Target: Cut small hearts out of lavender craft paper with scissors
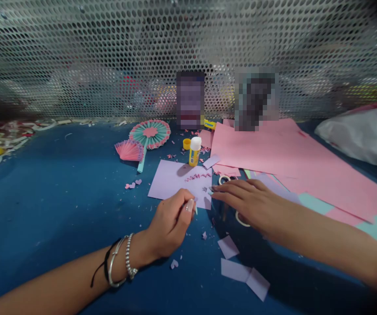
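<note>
My left hand (171,225) is curled into a pinch at the near edge of a lilac paper card (175,181) on the blue table; what the fingers hold is too small to name. My right hand (245,201) lies flat with fingers stretched out, fingertips touching the card's right corner. Under that hand sit white-handled scissors (224,179). A row of small pink cut shapes (197,177) lies on the card. A yellow glue stick (194,152) with a white cap stands upright just behind the card.
Large pink paper sheets (290,162) over teal ones spread at the right. Two folded paper fans (149,135) lie behind the card. Lilac scraps (244,275) and tiny paper hearts (132,184) dot the table. A perforated metal screen (109,57) closes the back; a white bag (362,135) sits far right.
</note>
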{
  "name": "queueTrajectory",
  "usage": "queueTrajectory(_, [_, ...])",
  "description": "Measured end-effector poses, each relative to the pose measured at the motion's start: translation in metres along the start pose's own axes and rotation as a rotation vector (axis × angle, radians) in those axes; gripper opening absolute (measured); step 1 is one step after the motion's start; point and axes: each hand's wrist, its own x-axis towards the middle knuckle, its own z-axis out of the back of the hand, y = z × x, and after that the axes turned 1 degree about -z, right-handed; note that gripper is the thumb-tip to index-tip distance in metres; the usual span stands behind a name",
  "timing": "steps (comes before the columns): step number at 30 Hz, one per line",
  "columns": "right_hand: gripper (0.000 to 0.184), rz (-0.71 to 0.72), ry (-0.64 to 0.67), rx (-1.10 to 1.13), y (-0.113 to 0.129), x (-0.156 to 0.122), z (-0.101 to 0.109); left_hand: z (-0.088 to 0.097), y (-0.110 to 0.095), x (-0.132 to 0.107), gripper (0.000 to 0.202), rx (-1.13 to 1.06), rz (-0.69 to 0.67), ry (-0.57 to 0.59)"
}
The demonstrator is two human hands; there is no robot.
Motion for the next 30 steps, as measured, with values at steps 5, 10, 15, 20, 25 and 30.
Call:
queueTrajectory(5, [0.034,-0.184,-0.115,0.290,0.021,0.005,0.021,0.001,-0.002,0.001,0.014,0.217,-0.143,0.012])
queueTrajectory(10, [0.032,-0.357,0.159,1.370,0.043,0.021,0.014,0.002,-0.004,0.001,0.011,0.543,-0.400,-0.005])
queueTrajectory(15, [0.040,-0.405,0.255,2.115,0.051,0.032,-0.021,0.000,-0.009,0.003,0.015,0.794,-0.557,0.041])
queueTrajectory(20, [0.033,-0.355,0.107,2.260,0.055,0.034,-0.030,0.001,-0.009,0.005,0.014,0.857,-0.567,0.098])
queueTrajectory(25, [0.028,-0.323,0.095,2.208,0.056,0.035,-0.031,0.002,-0.008,0.005,0.016,0.835,-0.572,0.116])
queueTrajectory(30, [0.027,-0.285,0.109,2.214,0.055,0.034,-0.034,0.001,-0.008,0.006,0.016,0.821,-0.563,0.120])
